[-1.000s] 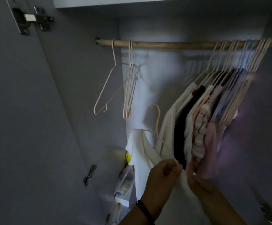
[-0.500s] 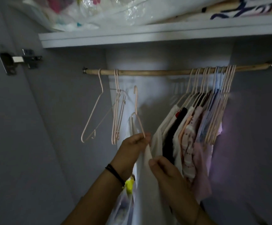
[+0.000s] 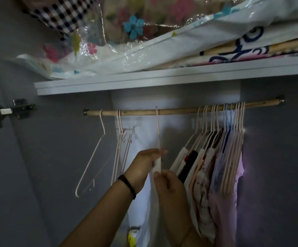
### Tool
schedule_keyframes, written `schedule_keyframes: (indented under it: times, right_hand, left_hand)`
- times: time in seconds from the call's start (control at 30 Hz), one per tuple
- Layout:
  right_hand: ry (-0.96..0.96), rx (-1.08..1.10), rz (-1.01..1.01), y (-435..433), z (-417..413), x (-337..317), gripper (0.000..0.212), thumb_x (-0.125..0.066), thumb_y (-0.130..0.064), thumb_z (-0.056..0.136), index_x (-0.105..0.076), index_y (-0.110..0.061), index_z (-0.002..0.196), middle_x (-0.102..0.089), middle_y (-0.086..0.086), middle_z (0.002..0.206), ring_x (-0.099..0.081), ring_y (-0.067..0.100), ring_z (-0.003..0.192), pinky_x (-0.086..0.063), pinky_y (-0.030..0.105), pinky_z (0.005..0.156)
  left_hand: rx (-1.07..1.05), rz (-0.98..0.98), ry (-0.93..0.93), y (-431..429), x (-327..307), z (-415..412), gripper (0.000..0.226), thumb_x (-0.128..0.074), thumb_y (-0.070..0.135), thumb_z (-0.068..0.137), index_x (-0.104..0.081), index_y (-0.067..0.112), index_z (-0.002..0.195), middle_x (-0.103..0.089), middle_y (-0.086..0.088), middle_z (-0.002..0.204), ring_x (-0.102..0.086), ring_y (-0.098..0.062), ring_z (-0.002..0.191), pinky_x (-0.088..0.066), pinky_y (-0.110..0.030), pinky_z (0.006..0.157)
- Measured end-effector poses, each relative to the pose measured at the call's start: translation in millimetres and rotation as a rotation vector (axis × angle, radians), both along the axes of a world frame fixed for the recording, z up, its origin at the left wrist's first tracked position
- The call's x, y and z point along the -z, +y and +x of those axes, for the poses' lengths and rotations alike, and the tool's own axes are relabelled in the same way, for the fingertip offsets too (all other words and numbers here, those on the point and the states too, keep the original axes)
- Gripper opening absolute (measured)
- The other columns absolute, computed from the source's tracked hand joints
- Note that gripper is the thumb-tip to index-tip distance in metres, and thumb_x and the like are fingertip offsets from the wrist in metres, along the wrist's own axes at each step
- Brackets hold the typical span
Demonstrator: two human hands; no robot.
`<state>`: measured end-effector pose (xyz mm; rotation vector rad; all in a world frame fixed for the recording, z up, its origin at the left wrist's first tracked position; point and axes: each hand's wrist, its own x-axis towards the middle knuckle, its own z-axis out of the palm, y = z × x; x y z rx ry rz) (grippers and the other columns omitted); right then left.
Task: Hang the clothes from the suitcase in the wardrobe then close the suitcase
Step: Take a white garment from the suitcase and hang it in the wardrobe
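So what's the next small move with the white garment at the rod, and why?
Probably ease both hands down, then let go. The hanger hook appears to sit over the rod, while the left hand and right hand grip the white garment below it. Whether the hook is fully seated is unclear, so lowering gently first seems safer.

A white top point(image 3: 158, 164) hangs straight down on a thin pink hanger point(image 3: 157, 125) hooked over the wooden rod point(image 3: 176, 111). More clothes point(image 3: 216, 166) hang bunched on the right.
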<state>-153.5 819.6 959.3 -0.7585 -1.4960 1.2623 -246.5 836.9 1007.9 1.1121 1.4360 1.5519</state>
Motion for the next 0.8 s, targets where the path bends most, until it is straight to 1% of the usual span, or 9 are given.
schedule_keyframes:
  times: [0.07,0.1,0.17,0.2,0.23,0.33,0.5,0.7,0.8]
  right_hand:
    - [-0.003,-0.048,-0.015,-4.1,6.6,5.3,0.016,-0.053,-0.024,0.094,-0.06,-0.024,0.08,-0.053,0.001,0.066,-0.047,0.003,0.052,-0.035,0.013,0.05]
    - [0.017,-0.063,-0.025,-6.3,8.8,7.1,0.014,-0.054,-0.023,0.093,-0.062,-0.025,0.082,-0.056,0.0,0.065,-0.05,0.001,0.054,-0.037,0.012,0.051]
    - [0.044,-0.064,-0.035,-4.6,11.4,8.4,0.012,-0.054,-0.021,0.093,-0.063,-0.027,0.086,-0.06,-0.007,0.063,-0.054,-0.002,0.056,-0.039,0.012,0.053]
    - [0.045,-0.054,-0.034,-0.7,12.3,7.7,0.012,-0.054,-0.022,0.093,-0.063,-0.026,0.087,-0.059,-0.009,0.061,-0.053,-0.002,0.055,-0.038,0.012,0.052]
    - [0.042,-0.043,-0.026,4.5,13.3,5.7,0.012,-0.053,-0.023,0.094,-0.063,-0.024,0.087,-0.057,-0.007,0.06,-0.05,0.0,0.052,-0.036,0.014,0.051]
    - [0.033,-0.016,0.009,21.4,12.9,-1.3,0.016,-0.05,-0.025,0.095,-0.061,-0.018,0.086,-0.046,-0.001,0.06,-0.04,0.004,0.048,-0.03,0.018,0.049]
    - [0.062,0.022,0.036,47.1,0.7,-4.1,0.006,-0.052,-0.02,0.094,-0.058,-0.019,0.094,-0.055,-0.002,0.072,-0.051,0.01,0.065,-0.036,0.015,0.056]
    - [-0.006,-0.056,0.074,53.4,-16.2,7.9,0.047,-0.06,-0.013,0.089,-0.041,-0.026,0.131,-0.057,-0.009,0.082,-0.054,0.001,0.073,-0.042,0.011,0.064]
    - [-0.001,-0.066,0.047,50.0,-22.9,12.1,0.055,-0.06,-0.013,0.088,-0.039,-0.025,0.137,-0.062,-0.002,0.094,-0.058,0.007,0.08,-0.046,0.014,0.068]
  left_hand:
    - [0.01,0.021,-0.013,-4.6,7.2,5.0,0.024,-0.051,0.014,0.094,-0.068,0.004,0.108,-0.059,0.009,0.055,-0.052,-0.006,0.058,-0.041,-0.017,0.055]
    - [0.019,0.032,-0.01,-6.2,9.8,8.7,0.024,-0.049,0.014,0.095,-0.067,0.006,0.107,-0.06,0.001,0.051,-0.052,-0.002,0.052,-0.041,-0.016,0.055]
    - [0.017,0.056,0.02,-0.9,11.2,14.6,0.027,-0.045,0.013,0.097,-0.065,0.004,0.113,-0.06,-0.024,0.078,-0.051,0.0,0.046,-0.042,-0.014,0.057]
    - [0.011,0.063,0.032,3.9,8.7,17.1,0.028,-0.045,0.012,0.098,-0.064,0.001,0.115,-0.058,-0.026,0.088,-0.052,0.001,0.048,-0.043,-0.012,0.058]
    - [0.002,0.059,0.032,9.9,6.0,18.0,0.029,-0.045,0.012,0.098,-0.063,0.0,0.117,-0.064,-0.025,0.08,-0.053,0.002,0.051,-0.042,-0.009,0.058]
    - [0.036,0.025,0.021,26.6,-6.4,20.6,0.03,-0.047,0.013,0.097,-0.063,-0.001,0.119,-0.057,0.012,0.058,-0.051,0.002,0.058,-0.041,-0.007,0.057]
    - [0.06,-0.06,0.063,51.4,-13.3,16.0,0.031,-0.045,0.012,0.098,-0.06,-0.006,0.12,-0.052,0.013,0.042,-0.049,0.0,0.04,-0.04,-0.012,0.048]
    - [0.047,-0.167,0.094,57.9,-14.3,4.9,0.03,-0.039,0.009,0.1,-0.061,-0.003,0.117,-0.046,-0.003,0.062,-0.044,-0.004,0.031,-0.035,-0.012,0.035]
    - [0.057,-0.146,0.106,53.7,-14.1,6.1,0.03,-0.035,0.005,0.101,-0.06,-0.003,0.116,-0.05,-0.002,0.055,-0.041,-0.005,0.027,-0.032,-0.011,0.032]
